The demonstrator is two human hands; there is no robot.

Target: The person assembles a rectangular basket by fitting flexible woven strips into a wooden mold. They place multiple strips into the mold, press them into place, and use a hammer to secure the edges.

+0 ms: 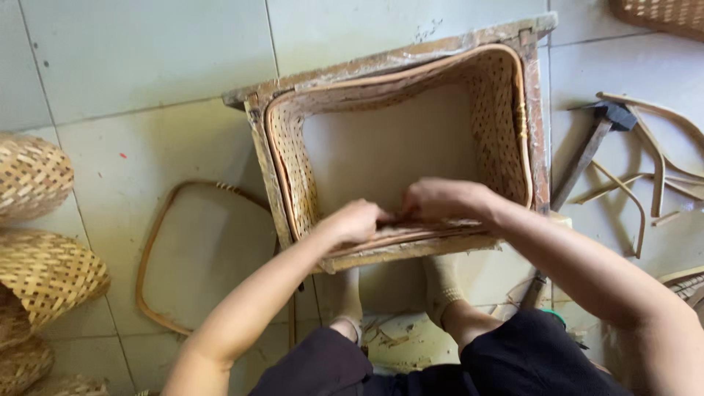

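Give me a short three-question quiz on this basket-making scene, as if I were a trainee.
1. True or false: both hands press on the near rim of the basket.
2. Which tool lies on the floor to the person's right? A) saw B) hammer C) pliers
3. What lies flat on the tiles to the left of the frame?

Key
1. True: the left hand and right hand meet on the near rim.
2. B: a hammer lies among loose strips.
3. A bent hoop, empty in the middle, with finished baskets stacked further left.
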